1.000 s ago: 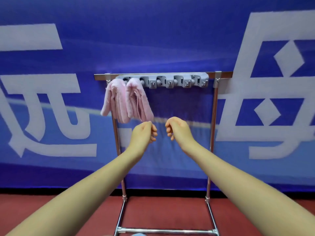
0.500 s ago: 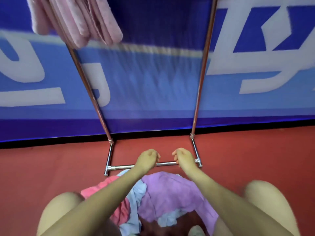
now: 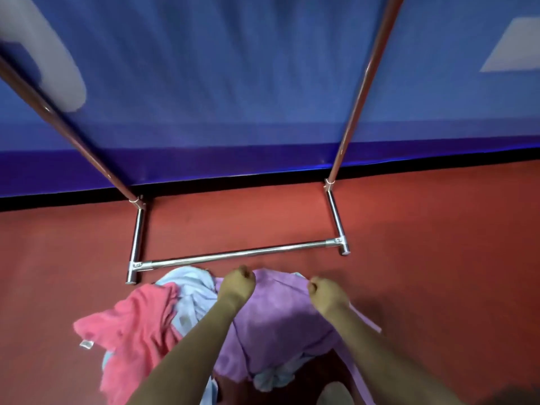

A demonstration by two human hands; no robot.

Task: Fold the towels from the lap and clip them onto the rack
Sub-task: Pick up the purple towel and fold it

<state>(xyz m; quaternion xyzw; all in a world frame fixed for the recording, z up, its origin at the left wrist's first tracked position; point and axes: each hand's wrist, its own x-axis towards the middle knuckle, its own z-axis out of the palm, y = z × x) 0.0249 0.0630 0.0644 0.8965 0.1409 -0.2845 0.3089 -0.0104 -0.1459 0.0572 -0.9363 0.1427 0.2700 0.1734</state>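
Note:
A heap of towels lies on my lap at the bottom of the view. The purple towel [image 3: 277, 320] is on top in the middle, a light blue towel [image 3: 191, 290] lies to its left, and a coral pink towel [image 3: 137, 325] is further left. My left hand [image 3: 238, 285] and my right hand [image 3: 325, 293] are both curled into fists at the far edge of the purple towel and grip it. Only the lower part of the metal rack [image 3: 233, 255] shows, with its base bar just beyond my hands. Its clips are out of view.
The rack's two uprights [image 3: 355, 106] rise in front of a blue banner wall [image 3: 233, 68]. Red floor [image 3: 438, 244] spreads around the rack's base. One knee [image 3: 333, 394] shows at the bottom right.
My view has tilted down from the rack's top and its pink towels to my lap. Both hands have dropped from chest height to the purple towel's far edge and closed on it.

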